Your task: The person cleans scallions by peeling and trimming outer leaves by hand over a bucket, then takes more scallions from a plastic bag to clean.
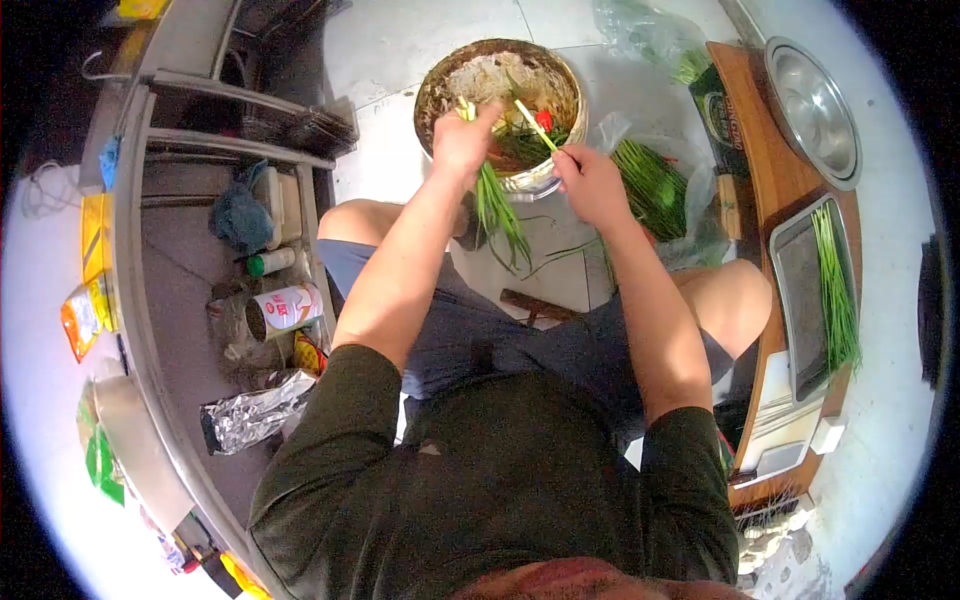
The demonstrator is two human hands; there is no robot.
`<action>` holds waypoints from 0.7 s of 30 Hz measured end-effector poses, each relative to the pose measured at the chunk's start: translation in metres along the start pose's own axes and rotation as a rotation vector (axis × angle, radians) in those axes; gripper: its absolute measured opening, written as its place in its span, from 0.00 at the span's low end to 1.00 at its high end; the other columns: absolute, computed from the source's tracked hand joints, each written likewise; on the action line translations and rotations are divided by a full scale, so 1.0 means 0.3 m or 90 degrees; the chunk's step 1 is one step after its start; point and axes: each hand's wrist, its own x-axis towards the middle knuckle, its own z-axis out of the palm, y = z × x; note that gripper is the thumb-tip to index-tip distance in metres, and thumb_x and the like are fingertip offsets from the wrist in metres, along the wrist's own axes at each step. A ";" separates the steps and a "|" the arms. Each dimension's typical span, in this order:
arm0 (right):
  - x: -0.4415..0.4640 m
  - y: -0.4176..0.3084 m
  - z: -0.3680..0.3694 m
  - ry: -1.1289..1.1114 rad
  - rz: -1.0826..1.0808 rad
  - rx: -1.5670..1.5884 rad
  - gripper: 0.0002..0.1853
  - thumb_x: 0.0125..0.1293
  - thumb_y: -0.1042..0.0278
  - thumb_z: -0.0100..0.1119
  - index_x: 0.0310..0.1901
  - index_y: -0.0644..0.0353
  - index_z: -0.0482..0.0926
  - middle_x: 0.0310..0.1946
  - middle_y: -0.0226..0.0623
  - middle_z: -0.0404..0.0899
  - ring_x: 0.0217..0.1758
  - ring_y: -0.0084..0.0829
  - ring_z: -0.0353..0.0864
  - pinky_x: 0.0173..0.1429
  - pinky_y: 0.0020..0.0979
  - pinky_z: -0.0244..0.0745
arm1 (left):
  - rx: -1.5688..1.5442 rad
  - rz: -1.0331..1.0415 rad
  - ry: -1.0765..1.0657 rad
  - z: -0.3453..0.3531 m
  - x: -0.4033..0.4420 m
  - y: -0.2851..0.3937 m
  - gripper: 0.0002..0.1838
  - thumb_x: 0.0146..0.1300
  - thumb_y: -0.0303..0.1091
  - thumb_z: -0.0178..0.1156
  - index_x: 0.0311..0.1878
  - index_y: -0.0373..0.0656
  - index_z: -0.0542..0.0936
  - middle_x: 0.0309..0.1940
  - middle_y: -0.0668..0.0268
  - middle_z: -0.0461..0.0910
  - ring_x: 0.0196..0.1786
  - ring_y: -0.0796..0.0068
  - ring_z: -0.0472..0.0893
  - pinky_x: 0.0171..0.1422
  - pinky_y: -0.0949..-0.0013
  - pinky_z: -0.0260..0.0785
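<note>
My left hand [465,145] is closed around a small bunch of chives [500,215]. Their pale ends stick up past my fingers, and the green leaves hang down below. My right hand [592,182] pinches a chive stalk [536,126], its pale part pointing up and left over the bucket. Both hands are at the near rim of a stained round bucket [440,80], which holds green trimmings and something red. Just right of my right hand, a thick bundle of chives [650,190] lies in a clear plastic bag [702,205].
On the right, a brown wooden surface [748,130] carries a metal bowl [815,112] and a metal tray [795,270] with chives along one side. A shelf unit [150,300] at the left holds a can [288,308], a blue cloth [238,210] and a foil package [258,410].
</note>
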 end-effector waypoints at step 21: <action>-0.041 -0.063 0.025 -0.048 -0.023 0.009 0.16 0.69 0.57 0.53 0.40 0.63 0.82 0.27 0.40 0.83 0.30 0.35 0.81 0.38 0.34 0.73 | -0.153 0.021 -0.106 0.011 -0.043 -0.042 0.07 0.67 0.33 0.59 0.35 0.40 0.79 0.18 0.75 0.70 0.19 0.84 0.65 0.22 0.74 0.55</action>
